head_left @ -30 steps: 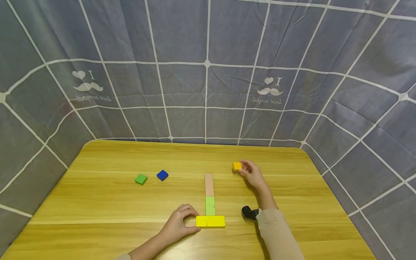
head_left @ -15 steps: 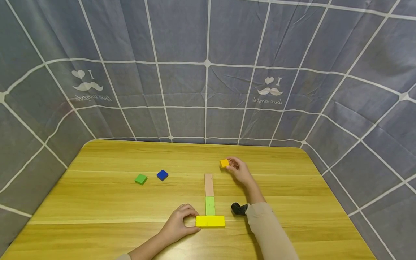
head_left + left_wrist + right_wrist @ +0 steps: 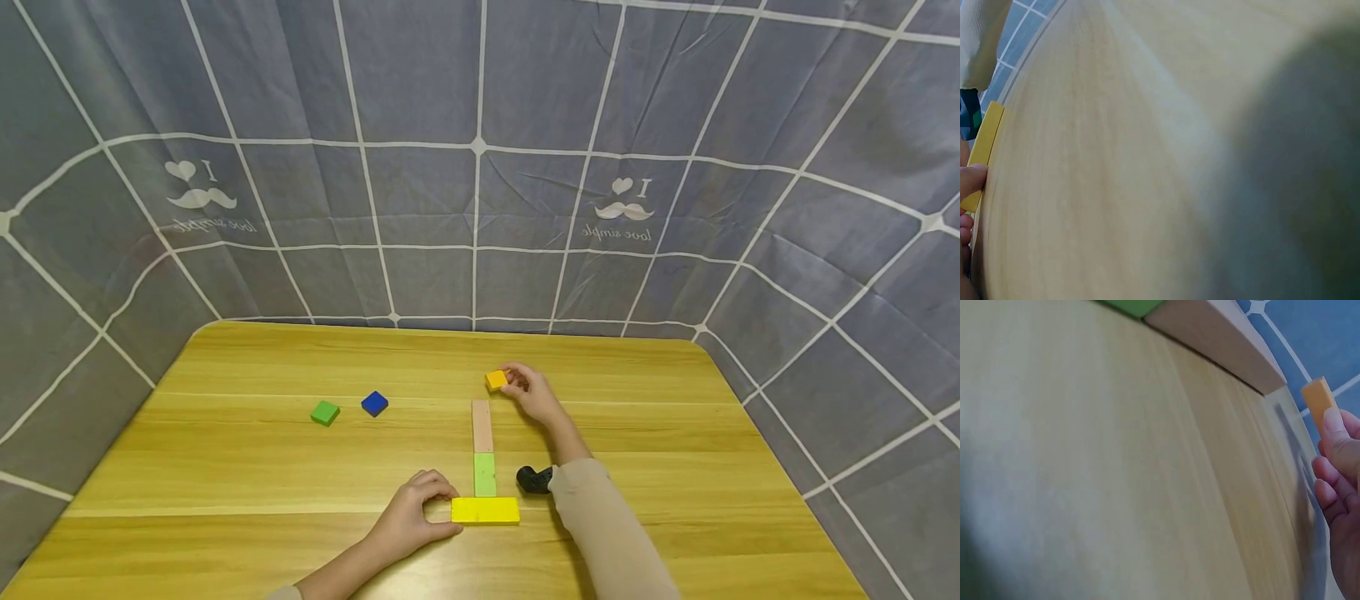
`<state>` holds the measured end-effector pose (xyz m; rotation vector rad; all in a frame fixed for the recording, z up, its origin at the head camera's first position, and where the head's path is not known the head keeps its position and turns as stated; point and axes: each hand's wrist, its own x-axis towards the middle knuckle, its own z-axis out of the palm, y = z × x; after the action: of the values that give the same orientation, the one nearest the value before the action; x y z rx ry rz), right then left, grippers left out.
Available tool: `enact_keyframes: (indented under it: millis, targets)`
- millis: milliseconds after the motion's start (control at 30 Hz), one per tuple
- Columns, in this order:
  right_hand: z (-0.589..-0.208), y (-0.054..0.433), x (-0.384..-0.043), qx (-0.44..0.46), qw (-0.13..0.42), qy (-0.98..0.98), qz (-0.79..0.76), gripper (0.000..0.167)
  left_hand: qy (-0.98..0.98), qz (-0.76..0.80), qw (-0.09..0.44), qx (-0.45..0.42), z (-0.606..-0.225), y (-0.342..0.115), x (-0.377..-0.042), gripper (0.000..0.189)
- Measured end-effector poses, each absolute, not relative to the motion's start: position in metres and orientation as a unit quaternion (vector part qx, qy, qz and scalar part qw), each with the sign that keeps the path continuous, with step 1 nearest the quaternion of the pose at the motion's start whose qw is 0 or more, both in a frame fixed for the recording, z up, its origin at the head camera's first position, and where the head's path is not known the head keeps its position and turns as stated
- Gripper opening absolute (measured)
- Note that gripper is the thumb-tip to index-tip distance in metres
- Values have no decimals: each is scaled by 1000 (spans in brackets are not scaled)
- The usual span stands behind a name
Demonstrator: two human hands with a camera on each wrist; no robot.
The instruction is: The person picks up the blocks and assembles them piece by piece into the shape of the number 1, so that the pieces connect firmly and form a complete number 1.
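My right hand pinches a small orange square block by its right side. In the right wrist view the orange block is between thumb and fingers, raised over the tabletop. Just below it in the head view lies a pinkish wooden block, lined up end to end with a light green block. A long yellow block lies crosswise at the near end of this line. My left hand grips its left end, thumb on the near side and fingers on the far side.
Left of the line, a dark blue square block and a green square block lie on the wooden table. A black device is worn at the right wrist. A grey checked curtain surrounds the table's back and sides.
My right hand has carried the orange block leftward, from right of the line to just beyond the pinkish block's far end. My left hand and the other blocks have stayed put.
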<state>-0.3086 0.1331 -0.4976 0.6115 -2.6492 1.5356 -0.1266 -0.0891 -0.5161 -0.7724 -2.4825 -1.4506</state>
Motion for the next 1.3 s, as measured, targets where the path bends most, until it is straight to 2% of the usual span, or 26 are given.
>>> enact_keyframes:
  millis: [433, 767, 1300]
  targets:
    - [-497, 123, -310, 245, -7, -853, 462, 28, -835, -489, 54, -245, -514, -90, -126, 29]
    - [-498, 121, -311, 259, -27, -862, 436, 29, -832, -487, 72, -256, -514, -89, -127, 29]
    - [-500, 121, -312, 271, -32, -856, 438, 28, -835, -485, 66, -250, -515, -90, -127, 28]
